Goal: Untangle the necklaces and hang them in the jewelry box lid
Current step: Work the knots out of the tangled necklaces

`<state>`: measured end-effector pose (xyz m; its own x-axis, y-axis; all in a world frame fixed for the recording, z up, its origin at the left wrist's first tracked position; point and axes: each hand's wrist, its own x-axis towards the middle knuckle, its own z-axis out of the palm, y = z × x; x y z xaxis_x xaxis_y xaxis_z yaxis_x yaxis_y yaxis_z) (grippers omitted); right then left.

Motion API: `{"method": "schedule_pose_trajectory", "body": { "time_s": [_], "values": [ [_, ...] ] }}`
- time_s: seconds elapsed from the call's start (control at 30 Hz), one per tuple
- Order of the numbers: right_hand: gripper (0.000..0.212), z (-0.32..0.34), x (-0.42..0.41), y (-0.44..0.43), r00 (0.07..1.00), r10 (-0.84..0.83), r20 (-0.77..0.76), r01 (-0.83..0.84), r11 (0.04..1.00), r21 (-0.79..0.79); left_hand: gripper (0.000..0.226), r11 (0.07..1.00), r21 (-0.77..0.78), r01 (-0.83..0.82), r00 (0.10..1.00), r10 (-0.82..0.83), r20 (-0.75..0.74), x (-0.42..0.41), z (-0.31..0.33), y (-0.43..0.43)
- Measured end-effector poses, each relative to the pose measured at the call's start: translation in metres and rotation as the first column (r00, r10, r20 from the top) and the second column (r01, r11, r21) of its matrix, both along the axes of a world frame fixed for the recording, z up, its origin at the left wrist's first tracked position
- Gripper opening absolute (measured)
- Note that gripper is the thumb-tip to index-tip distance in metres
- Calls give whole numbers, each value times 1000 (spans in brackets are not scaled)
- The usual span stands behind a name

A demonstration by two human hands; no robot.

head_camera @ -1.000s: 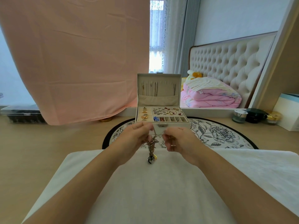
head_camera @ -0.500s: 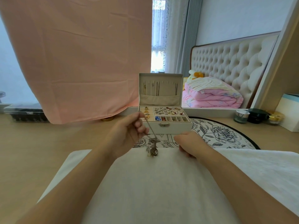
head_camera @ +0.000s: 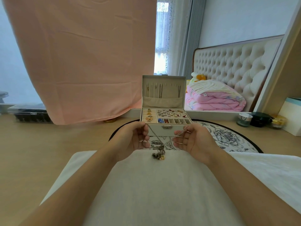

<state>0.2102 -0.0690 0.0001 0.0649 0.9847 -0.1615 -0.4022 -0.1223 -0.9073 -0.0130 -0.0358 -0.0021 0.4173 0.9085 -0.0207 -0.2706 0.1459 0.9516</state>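
A tangled clump of necklaces (head_camera: 158, 153) hangs between my hands, its lower end touching the white cloth (head_camera: 153, 190). My left hand (head_camera: 135, 138) pinches one chain end near the box front. My right hand (head_camera: 192, 141), palm up, pinches another chain strand, so the chains form a V down to the knot. Behind them stands the cream jewelry box (head_camera: 164, 128), its lid (head_camera: 163, 92) upright with several thin necklaces hanging inside above a fabric pocket. The tray holds rings and earrings.
The box sits on a round floral mat (head_camera: 228, 137) on a wooden desk. Small jars (head_camera: 260, 119) and a white-and-blue box (head_camera: 291, 116) stand at the right. A pink cloth (head_camera: 78, 59) hangs at the left, with a clear organiser (head_camera: 29, 113) below it.
My right hand rose from the cloth and took a chain strand. Both hands have spread apart, stretching the chains into a V, and the clump has lifted slightly.
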Motion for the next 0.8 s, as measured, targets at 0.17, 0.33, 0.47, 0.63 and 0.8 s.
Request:
{"method": "schedule_pose_trajectory", "body": {
  "time_s": [0.17, 0.33, 0.47, 0.63, 0.8],
  "values": [
    [17, 3, -13, -6, 969, 167, 180, -187, 977, 100, 18, 992, 33, -121, 983, 124, -135, -7, -5, 8],
    [7, 9, -44, -1, 898, 156, 411, -237, 959, 154, 36, 994, 101, 45, 991, -31, -130, -8, 2, 2],
    [11, 12, -56, 7, 833, 71, 549, -204, 961, 186, 48, 984, 172, 51, 988, -25, -152, -9, 3, 0],
    [9, 13, -60, 18, 769, 37, 639, -182, 970, 163, 50, 965, 247, 84, 976, -30, -216, -12, -4, 5],
    [16, 7, -54, 24, 756, 191, 626, -330, 937, 113, 63, 940, 340, -32, 955, 128, -266, -17, -1, 8]
  ]
}}
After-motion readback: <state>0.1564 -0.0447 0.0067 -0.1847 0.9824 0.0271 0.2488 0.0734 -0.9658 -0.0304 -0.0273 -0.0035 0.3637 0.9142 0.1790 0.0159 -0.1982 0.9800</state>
